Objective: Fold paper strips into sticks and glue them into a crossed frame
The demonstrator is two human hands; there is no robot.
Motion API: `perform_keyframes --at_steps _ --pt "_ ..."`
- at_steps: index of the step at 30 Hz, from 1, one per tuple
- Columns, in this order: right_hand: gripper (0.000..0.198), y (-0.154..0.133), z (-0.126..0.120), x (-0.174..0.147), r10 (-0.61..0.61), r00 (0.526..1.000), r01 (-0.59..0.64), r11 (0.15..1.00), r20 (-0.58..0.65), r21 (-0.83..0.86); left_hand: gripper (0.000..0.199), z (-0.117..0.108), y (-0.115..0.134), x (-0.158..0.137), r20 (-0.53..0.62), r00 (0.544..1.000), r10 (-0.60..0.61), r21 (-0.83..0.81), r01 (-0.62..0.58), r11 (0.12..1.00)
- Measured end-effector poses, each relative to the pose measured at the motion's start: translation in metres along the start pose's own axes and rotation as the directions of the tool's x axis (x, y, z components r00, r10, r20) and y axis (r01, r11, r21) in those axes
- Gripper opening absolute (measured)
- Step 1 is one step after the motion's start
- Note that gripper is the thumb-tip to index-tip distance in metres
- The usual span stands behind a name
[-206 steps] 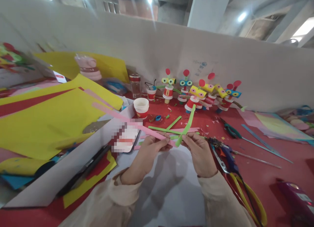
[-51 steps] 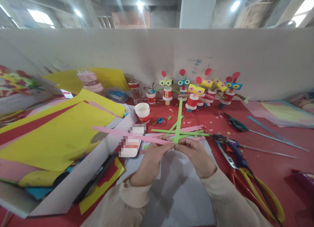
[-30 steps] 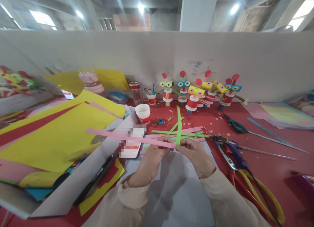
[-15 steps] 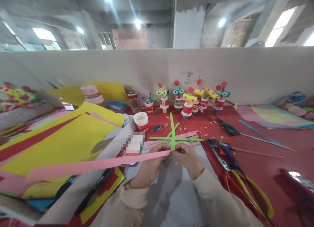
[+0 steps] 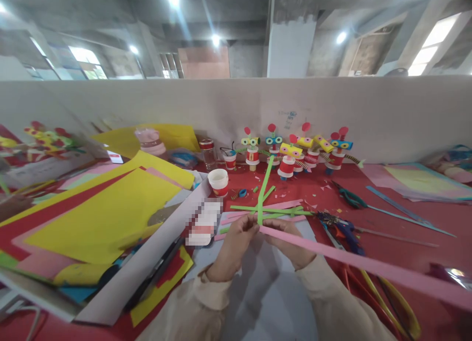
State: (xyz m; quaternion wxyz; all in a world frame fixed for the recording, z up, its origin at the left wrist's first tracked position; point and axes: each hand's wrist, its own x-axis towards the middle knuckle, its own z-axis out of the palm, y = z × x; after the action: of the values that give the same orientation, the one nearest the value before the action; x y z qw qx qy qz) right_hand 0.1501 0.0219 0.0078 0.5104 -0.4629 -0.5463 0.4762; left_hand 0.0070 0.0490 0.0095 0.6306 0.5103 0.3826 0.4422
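My left hand [image 5: 236,245] pinches the joint where a pink paper strip [image 5: 350,258] and a light green paper strip [image 5: 263,196] meet. The green strip stands up from the joint, leaning a little right at its top. From the same joint the pink strip runs in front of my right hand [image 5: 291,245] to the right edge of the view. That hand is closed at the joint, its fingers partly hidden by the pink strip. Just beyond my hands, several loose pink and green strips [image 5: 295,204] lie crossed on a grey sheet [image 5: 254,282] and the red table.
Paper cup figures [image 5: 287,168] stand along the back wall. A white cup [image 5: 218,178] and a partly blurred phone [image 5: 202,232] are left of centre. Yellow sheets [image 5: 99,218] fill a box on the left. Scissors [image 5: 352,198] and a blue glue gun [image 5: 348,235] lie right.
The pink strip has swung from the left side across to the right, now passing before my right hand. The green strip's upper part leans further right. The view has turned slightly left.
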Motion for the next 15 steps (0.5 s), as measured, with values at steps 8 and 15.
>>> perform_keyframes --at_steps 8,15 --pt "0.018 -0.004 0.004 -0.001 0.044 0.99 -0.018 0.983 -0.138 0.184 0.022 0.004 0.015 -0.006 0.021 1.0 -0.007 -0.162 0.011 0.987" --pt "0.026 -0.011 0.004 -0.002 0.15 0.986 -0.124 0.949 -0.069 0.291 0.024 -0.002 0.015 -0.005 0.063 0.996 -0.06 -0.152 0.069 0.986"
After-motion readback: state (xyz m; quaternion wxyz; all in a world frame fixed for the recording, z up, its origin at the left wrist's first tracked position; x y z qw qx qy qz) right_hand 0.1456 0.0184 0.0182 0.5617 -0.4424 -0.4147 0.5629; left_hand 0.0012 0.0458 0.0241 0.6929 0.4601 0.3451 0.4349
